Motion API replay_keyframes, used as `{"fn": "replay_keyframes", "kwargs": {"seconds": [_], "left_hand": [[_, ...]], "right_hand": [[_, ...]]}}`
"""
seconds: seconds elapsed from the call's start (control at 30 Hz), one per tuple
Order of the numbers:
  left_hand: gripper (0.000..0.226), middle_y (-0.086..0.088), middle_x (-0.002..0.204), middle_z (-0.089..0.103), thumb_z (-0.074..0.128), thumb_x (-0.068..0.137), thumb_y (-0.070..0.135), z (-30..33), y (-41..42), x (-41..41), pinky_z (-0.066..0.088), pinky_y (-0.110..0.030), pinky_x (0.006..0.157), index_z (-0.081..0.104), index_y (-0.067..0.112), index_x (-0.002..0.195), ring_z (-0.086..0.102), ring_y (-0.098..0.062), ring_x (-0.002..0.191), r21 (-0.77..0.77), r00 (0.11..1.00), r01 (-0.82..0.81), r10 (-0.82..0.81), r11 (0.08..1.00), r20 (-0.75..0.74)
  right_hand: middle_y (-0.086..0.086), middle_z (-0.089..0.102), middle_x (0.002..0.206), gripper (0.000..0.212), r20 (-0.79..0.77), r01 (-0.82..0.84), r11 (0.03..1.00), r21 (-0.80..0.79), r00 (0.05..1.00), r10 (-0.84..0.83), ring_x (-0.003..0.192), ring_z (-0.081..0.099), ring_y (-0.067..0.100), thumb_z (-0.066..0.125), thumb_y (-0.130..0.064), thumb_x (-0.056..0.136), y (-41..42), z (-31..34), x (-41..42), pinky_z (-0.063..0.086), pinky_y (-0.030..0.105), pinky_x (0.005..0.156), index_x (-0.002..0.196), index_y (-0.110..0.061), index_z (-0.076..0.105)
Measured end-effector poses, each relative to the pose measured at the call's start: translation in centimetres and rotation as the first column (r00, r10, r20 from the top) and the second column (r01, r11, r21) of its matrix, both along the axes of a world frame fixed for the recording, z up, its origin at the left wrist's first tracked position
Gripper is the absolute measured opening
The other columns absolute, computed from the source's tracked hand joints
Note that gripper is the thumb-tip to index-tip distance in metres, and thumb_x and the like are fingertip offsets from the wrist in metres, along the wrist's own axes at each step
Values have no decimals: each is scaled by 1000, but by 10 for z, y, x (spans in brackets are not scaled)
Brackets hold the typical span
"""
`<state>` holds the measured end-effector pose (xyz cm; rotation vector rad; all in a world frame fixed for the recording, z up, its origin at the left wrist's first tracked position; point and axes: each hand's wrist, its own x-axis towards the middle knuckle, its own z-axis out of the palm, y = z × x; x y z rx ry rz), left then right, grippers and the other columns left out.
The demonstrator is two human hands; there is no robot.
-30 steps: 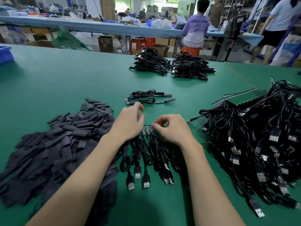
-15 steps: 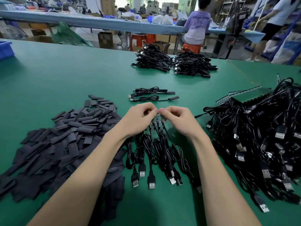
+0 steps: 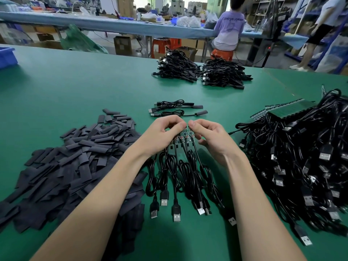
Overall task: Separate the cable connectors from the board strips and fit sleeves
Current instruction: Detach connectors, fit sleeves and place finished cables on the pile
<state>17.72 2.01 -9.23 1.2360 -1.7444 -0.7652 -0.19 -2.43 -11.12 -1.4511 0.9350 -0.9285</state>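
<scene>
A small green board strip (image 3: 185, 135) with several black USB cables (image 3: 175, 178) soldered to it is held just above the green table. My left hand (image 3: 160, 138) pinches its left part and my right hand (image 3: 212, 138) pinches its right end, thumbs nearly touching. The cables trail toward me, their USB plugs (image 3: 176, 215) lying on the table. A wide heap of black sleeves (image 3: 71, 162) lies to the left. Two sleeved cables (image 3: 177, 109) lie just beyond my hands.
A big tangle of unprocessed cables (image 3: 305, 166) with green board strips (image 3: 290, 110) fills the right. Two bundles of finished cables (image 3: 199, 72) sit at the table's far edge. A blue bin (image 3: 6, 56) stands far left. People work at a bench behind.
My hands came together from apart on the table, picked up the board strip and raised it; both now pinch it, and the cables were dragged slightly away from me.
</scene>
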Motion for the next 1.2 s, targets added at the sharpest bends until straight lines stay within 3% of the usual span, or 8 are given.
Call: {"fn": "replay_keyframes", "kwargs": {"seconds": [0.2, 0.4, 0.57, 0.67, 0.77, 0.9, 1.03, 1.2], "left_hand": [[22, -5, 86, 59, 54, 104, 17, -1, 1, 1, 39, -19, 73, 68, 1, 100, 48, -7, 77, 0, 999, 29, -29, 1000, -27], [23, -23, 99, 64, 53, 104, 18, -3, 0, 2, 41, -22, 80, 68, 1, 102, 53, -11, 85, -6, 998, 43, -43, 999, -41], [21, -13, 93, 66, 53, 105, 21, -7, -2, 4, 44, -27, 84, 69, 8, 101, 55, -11, 87, 30, 990, 69, -64, 997, -124], [21, -1, 88, 62, 54, 104, 27, -5, -4, 4, 43, -26, 82, 68, 12, 97, 53, -11, 84, 30, 985, 75, -70, 997, -156], [19, 7, 83, 64, 57, 103, 30, -9, -7, 5, 42, -19, 77, 69, 18, 93, 53, -4, 76, 26, 999, -49, 49, 998, 1], [15, 3, 114, 63, 55, 102, 27, -8, -5, -2, 43, -35, 98, 65, 21, 109, 56, -15, 107, -161, 884, -179, 231, 971, 406], [11, 8, 101, 66, 64, 96, 29, 4, 1, -37, 53, -22, 80, 62, 21, 104, 64, -4, 85, -94, 983, -172, 177, 981, 45], [15, -6, 99, 68, 73, 91, 18, -11, -1, -53, 62, -36, 79, 59, 18, 98, 71, -20, 81, 213, 892, -144, 220, 966, -395]], "right_hand": [[-15, 49, 63, 21, 32, -6, 1000, 22, 999, 6, 63, 42, 3, 75, -48, 81, 3, 2, 1, 34, 28, 73, 74, -28, 76], [-5, 50, 70, 21, 149, -68, 996, 59, 987, 59, 68, 40, 8, 82, -44, 79, 6, 4, 1, 35, 30, 77, 74, -24, 78], [3, 58, 80, 17, 240, -110, 987, 116, 967, 79, 71, 47, 11, 77, -33, 82, 8, 3, 3, 43, 21, 72, 83, -16, 76], [11, 60, 94, 19, 310, -119, 979, 162, 948, 64, 84, 49, 22, 81, -34, 81, 8, 9, 1, 47, 28, 88, 88, -17, 76], [-2, 60, 85, 20, 218, 35, 990, 135, 974, -64, 74, 54, 12, 81, -40, 80, 4, 15, -11, 49, 25, 77, 85, -22, 74], [-15, 64, 70, 16, 4, 276, 961, -17, 961, -276, 61, 53, 2, 75, -36, 92, 1, 13, -18, 46, 19, 64, 84, -22, 74], [-16, 60, 64, 17, -22, 331, 932, -148, 941, -338, 56, 48, -3, 74, -30, 94, 0, 19, -14, 41, 11, 57, 79, -21, 74], [-16, 54, 60, 22, -57, 350, 914, -207, 928, -368, 56, 46, 0, 74, -32, 93, 2, 27, -9, 40, 14, 56, 74, -22, 70]]}}
